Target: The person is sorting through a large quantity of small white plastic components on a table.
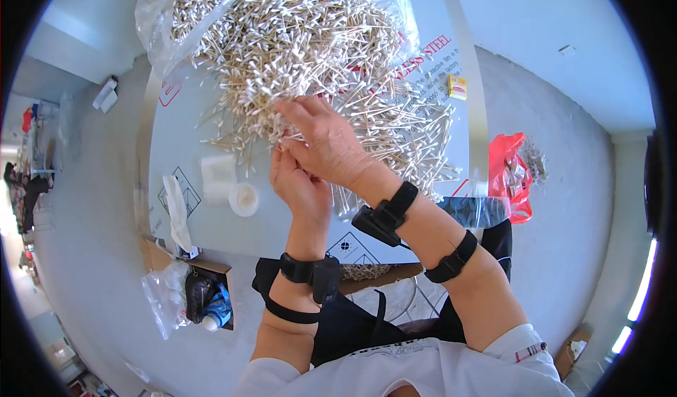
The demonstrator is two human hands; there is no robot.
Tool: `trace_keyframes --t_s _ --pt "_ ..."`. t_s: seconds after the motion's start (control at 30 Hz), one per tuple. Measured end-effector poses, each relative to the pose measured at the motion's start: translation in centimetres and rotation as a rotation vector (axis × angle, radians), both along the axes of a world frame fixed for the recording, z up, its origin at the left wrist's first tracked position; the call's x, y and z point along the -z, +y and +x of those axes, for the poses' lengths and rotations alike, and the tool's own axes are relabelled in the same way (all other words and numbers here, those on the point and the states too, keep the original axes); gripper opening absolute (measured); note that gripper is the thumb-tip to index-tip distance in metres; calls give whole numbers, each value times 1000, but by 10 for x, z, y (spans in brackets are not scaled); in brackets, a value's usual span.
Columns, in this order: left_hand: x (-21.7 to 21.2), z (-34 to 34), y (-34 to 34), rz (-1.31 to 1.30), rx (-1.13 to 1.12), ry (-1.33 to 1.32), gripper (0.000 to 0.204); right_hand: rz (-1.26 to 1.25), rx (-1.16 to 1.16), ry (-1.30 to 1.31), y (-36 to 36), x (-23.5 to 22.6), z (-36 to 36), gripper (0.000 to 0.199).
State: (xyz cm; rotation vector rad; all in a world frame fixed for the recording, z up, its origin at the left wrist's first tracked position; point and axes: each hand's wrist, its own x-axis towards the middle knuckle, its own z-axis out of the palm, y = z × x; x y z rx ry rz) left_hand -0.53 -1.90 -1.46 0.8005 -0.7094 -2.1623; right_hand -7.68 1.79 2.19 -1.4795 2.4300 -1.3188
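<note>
A large heap of cotton swabs [303, 37] with white tips spreads over the table, spilling from a clear plastic bag [159, 27] at the far side. At the near edge of the heap my two hands meet. My left hand [302, 189] is closed, its fingertips pinched on cotton swabs, though the fingers partly hide them. Just above and to the right, my right hand [328, 142] bends over the left one, thumb and fingers closing on swabs at the heap's edge. Left of my hands lie a round white tub [244, 199] and a translucent squarish container [218, 174].
A white crumpled strip [176, 214] lies at the table's left edge. On the right sits a small yellow box [458, 87]. A red plastic bag [509, 175] is beyond the right edge. Down left stands a cardboard box [224, 277] with a black pouch and a blue bottle.
</note>
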Motion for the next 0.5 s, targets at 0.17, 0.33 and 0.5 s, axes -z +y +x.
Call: trace_keyframes --t_s 0.17,0.33,0.5 --pt "-9 -10 -6 298 -146 3 13 -27 -112 28 0 5 1 42" --pt "-5 11 -4 113 -75 48 16 -11 -13 -184 26 0 -19 16" --pt "-16 12 0 91 -102 71 23 -1 296 -124 41 8 -81 5"
